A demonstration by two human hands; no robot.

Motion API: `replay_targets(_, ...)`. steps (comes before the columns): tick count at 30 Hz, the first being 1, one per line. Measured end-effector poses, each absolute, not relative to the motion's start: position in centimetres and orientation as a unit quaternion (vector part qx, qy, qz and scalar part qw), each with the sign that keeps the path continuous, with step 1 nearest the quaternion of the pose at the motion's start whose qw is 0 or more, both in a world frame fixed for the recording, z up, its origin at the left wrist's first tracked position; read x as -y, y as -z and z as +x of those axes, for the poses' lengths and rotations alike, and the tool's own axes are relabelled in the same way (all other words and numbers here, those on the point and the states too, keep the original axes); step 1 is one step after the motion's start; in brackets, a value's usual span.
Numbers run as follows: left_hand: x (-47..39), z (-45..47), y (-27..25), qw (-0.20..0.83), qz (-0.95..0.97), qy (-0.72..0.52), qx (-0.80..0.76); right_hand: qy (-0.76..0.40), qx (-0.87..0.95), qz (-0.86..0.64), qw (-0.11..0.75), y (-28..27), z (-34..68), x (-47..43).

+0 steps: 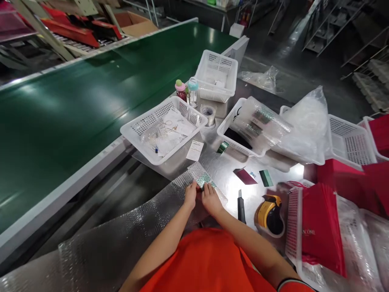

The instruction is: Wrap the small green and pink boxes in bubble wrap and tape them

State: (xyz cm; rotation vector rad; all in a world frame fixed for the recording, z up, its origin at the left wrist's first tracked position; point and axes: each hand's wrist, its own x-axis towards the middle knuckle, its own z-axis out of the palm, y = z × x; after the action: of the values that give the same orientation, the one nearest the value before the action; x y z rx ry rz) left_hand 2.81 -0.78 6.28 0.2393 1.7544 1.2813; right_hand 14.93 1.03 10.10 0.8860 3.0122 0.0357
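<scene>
Both of my hands are close together at the near edge of the metal table. My left hand [190, 194] has its fingers closed on the edge of the bubble wrap [121, 229], a long strip that trails down to the lower left. My right hand [212, 199] presses its curled fingers on the same wrap, over a small green box [204, 178] that shows through the bubbles. Right of my hands lie a box cutter [241, 207] with its blade out and a yellow-and-black tape dispenser [270, 215].
A green conveyor belt [100, 89] runs along the left. White baskets stand around the table, one with papers [136, 140], another with bubble-wrapped packs [261, 121]. Loose small boxes include a dark red one [244, 176] and a green one [266, 178]. Red bags [322, 227] fill a basket at right.
</scene>
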Motion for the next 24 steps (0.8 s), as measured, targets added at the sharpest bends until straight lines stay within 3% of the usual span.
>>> replay_targets(3, 0.7, 3.0, -6.0, 0.452, 0.083, -0.519, -0.721, -0.051, -0.963, 0.264, -0.017, -9.0, 15.0, -0.5)
replay_targets(15, 0.6, 4.2, -5.7, 0.438, -0.107, -0.558, -0.697, -0.01, -0.95, 0.312, -0.018, -9.0, 14.0, 0.7)
replay_targets(19, 0.8, 4.2, -6.5, 0.463, -0.133, -0.561, -0.673, 0.082, -0.934, 0.345, -0.031, -10.4, 14.6, -0.1)
replay_targets(24, 1.0, 4.1, -8.1, 0.488, -0.158, -0.556, -0.654, 0.282, -0.826, 0.474, -0.117, -11.6, 16.4, -4.9)
